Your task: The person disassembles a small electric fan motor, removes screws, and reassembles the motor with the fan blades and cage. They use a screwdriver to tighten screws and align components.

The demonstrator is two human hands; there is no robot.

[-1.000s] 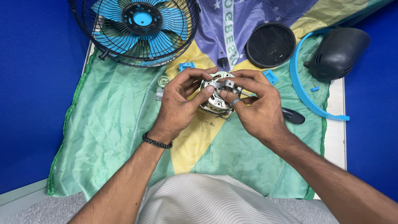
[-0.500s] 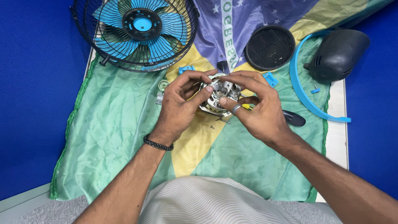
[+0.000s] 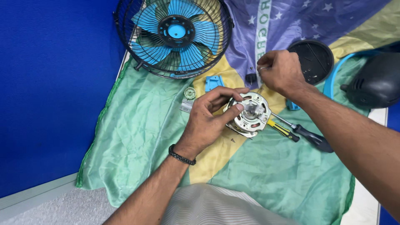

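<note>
The fan motor (image 3: 250,114) sits pretty much dead centre on the green and yellow cloth (image 3: 137,137), round metal housing with the shaft end facing up. Left hand (image 3: 206,125) is wrapped around its left side, fingers curled over the top edge and thumb pressing on the rim, so it's got a proper hold on it. Right hand (image 3: 281,73) is up and off to the right, clear of the motor, fingers pinched together on something tiny, can't tell what it is.

Just right of the motor there's a screwdriver (image 3: 298,133) with a yellow and black handle lying on the cloth, tip tucked in near the housing. A small blue plastic piece (image 3: 213,82) and a pale little gear (image 3: 190,93) lie just above the left hand. Further up is the black fan cage with blue blades (image 3: 175,35), a round black cover (image 3: 314,58) behind the right hand, and a dark rounded housing (image 3: 375,83) at the far right.
</note>
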